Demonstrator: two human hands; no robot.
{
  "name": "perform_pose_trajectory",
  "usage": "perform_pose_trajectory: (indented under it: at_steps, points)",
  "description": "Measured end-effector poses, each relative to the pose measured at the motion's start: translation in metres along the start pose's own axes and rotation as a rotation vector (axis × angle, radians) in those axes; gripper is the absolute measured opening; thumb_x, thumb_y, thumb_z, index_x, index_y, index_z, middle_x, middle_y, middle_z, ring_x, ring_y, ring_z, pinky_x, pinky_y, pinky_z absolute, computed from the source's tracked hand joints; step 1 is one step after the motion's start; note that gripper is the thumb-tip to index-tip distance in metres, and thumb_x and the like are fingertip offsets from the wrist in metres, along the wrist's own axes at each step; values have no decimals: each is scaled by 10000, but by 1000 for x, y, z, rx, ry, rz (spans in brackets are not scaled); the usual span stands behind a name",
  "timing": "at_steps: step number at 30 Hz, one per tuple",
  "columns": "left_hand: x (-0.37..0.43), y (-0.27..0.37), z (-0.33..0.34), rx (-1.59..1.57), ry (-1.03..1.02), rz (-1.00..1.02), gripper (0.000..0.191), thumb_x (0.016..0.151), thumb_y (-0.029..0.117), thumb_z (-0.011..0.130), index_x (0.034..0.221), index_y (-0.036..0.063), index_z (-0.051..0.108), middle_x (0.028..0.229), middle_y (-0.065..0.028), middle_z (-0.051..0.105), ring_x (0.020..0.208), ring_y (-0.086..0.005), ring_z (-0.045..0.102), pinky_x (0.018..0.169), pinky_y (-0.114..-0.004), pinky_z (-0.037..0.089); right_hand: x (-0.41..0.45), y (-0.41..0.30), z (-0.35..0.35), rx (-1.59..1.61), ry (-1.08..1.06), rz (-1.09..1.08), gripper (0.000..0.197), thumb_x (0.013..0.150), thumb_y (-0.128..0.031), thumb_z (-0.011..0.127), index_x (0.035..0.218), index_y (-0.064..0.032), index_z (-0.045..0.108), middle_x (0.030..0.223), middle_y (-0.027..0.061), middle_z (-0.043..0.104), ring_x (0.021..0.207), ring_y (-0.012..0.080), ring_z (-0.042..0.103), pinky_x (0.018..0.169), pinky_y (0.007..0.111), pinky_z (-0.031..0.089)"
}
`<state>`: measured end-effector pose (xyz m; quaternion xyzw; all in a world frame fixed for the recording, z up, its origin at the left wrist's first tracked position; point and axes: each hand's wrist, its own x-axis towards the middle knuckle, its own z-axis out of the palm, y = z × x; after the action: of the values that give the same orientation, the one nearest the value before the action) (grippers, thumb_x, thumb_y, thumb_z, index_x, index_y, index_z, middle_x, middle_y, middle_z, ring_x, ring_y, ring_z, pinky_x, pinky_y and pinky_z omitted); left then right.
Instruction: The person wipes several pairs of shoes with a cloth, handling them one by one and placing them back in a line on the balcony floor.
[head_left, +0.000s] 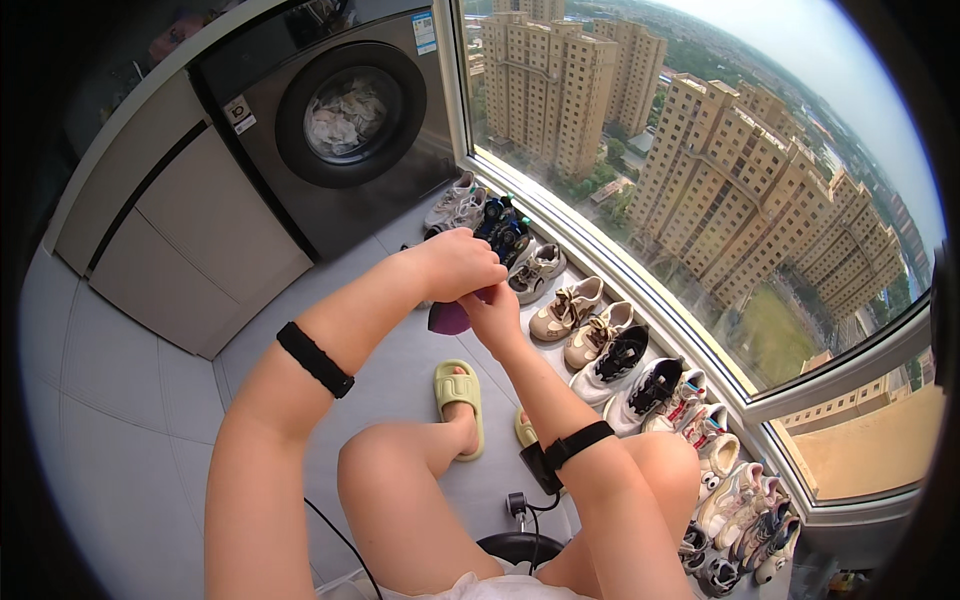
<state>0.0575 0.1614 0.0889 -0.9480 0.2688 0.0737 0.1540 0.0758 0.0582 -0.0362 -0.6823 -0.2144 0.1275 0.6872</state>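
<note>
My left hand (463, 264) and my right hand (495, 313) meet in front of me, above the floor. Between them is a dark purple piece (450, 319), perhaps cloth or an insole; most of it is hidden by my fingers. My right thumb and fingers pinch its edge, and the left hand is curled tightly over its upper side. Just beyond my hands stand a grey-and-white sneaker (538, 271) and beige lace-up shoes (567, 307).
Several pairs of shoes, among them black-and-white sneakers (615, 364), line the window sill (600, 279). A front-loading washing machine (262, 75) holding laundry stands ahead beside a cabinet (187, 240). Green slippers (457, 405) are on my feet. A black cable (341, 536) hangs at my left.
</note>
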Motion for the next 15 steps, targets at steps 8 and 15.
perform_pose_trajectory:
  at_steps: [8,15]
  points:
    - [56,-83,15,-13,395,-218,279,771,172,665,1042,118,622,946,-39,623,912,-225,612,830,-348,449,153,25,-97,98,62,269,314,780,-164,439,942,35,618,865,200,648,738,254,631,705,379,492]
    - [83,-60,224,-480,95,-310,214,806,159,566,992,156,672,938,-64,657,907,-243,628,838,-401,451,95,194,-133,-830,88,355,360,737,-273,555,921,31,611,891,259,635,876,381,620,807,420,471]
